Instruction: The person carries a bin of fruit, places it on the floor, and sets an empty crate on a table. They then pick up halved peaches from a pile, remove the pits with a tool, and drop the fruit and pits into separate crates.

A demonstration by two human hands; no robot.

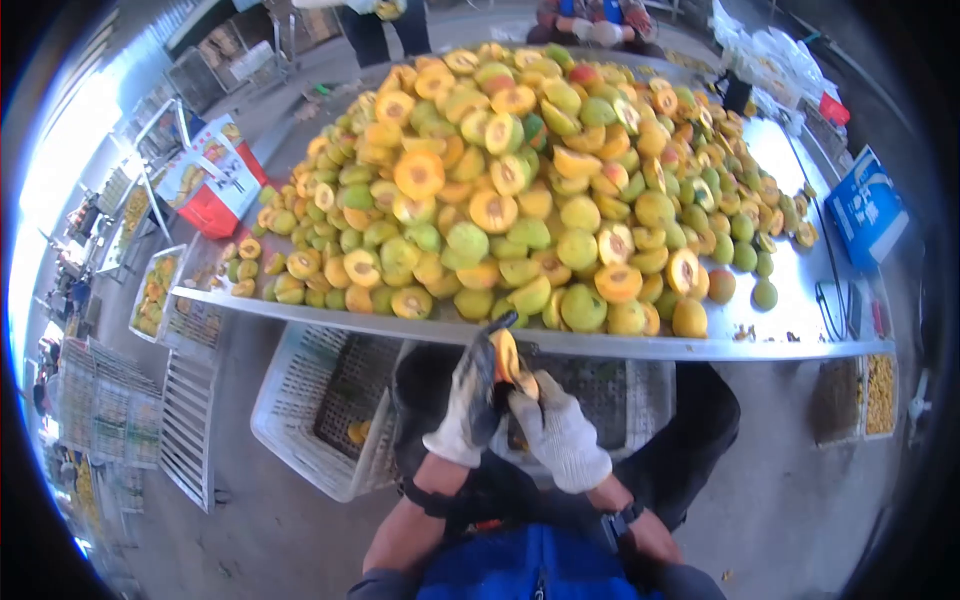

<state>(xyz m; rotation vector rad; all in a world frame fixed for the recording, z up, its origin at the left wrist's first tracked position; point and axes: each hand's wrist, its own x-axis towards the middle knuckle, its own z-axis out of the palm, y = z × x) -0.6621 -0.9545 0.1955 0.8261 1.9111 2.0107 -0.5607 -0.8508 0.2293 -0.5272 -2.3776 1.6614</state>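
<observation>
Head camera: A worker (500,572) in gloves sits at the front edge of a metal tabletop (795,305), the left hand (463,408) pinching a cut fruit (506,352) between its fingers just below that edge; the right hand (556,432) has its fingers bent close to the fruit's lower end, their exact grip hidden. A heap of halved fruit (492,212) spreads across the tabletop, leaving bare metal toward the right edge. A red-and-white bag (228,192) stands near the left edge, a blue bag (862,212) at the right. Pale plastic crates (282,418) rest on the grey floor (775,500) below. Beyond the far edge show a co-worker's gloved hands (606,33).
</observation>
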